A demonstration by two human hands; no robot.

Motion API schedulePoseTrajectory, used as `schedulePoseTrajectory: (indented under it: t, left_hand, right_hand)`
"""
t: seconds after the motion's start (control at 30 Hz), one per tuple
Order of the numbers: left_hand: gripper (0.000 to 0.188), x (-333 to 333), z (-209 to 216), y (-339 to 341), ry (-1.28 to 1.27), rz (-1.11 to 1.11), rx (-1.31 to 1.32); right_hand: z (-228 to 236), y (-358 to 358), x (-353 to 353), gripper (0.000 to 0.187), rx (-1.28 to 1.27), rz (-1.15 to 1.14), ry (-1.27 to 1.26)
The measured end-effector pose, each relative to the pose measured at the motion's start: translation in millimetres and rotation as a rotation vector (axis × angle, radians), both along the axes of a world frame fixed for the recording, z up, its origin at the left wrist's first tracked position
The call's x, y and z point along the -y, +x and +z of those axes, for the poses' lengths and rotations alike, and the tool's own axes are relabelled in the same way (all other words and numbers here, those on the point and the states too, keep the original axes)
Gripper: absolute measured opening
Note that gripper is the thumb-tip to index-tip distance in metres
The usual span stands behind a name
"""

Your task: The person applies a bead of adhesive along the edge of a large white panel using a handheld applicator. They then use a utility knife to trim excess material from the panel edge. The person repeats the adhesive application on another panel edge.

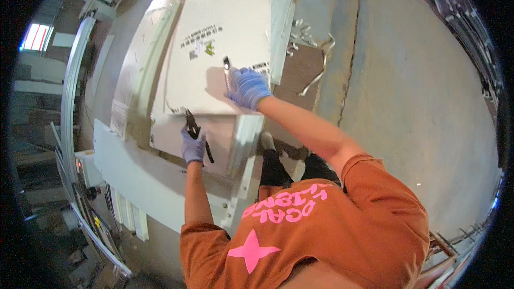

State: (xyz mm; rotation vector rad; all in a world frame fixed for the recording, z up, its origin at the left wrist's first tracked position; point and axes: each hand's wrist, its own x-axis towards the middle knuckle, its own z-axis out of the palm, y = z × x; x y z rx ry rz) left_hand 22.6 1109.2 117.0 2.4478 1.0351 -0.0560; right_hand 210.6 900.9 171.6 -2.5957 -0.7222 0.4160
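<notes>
A black pliers-like tool is gripped in the left hand, right by the near edge of a white panel; a slim dark-tipped tool is clasped in the right hand, over that panel. Its printed face could be scratched if either tool slips. Alongside, white strips are strewn over the worn floor.

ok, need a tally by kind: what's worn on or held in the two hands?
Blue fabric gloves: 2
Black plier-like tool, in left hand: 1
Slim dark-tipped tool, in right hand: 1
Total: 4
</notes>
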Motion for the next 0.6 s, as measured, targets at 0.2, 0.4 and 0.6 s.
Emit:
schedulePoseTrajectory:
  t: [0.2, 0.4, 0.6]
  left_hand:
    - [0.066, -27, -4, 0, 0.174, -0.137, 0.131]
    - [0.064, -20, 4, 46, 0.21, -0.446, 0.237]
    - [0.064, -3, -15, 124, 0.196, -0.622, 0.11]
  right_hand:
    - [-35, -1, -47, 0.07, -0.065, -0.136, -0.044]
    - [-49, -21, 24, 0.055, -1.276, -0.488, 1.187]
    - [-44, -82, 72, 0.039, -1.558, -0.62, 1.606]
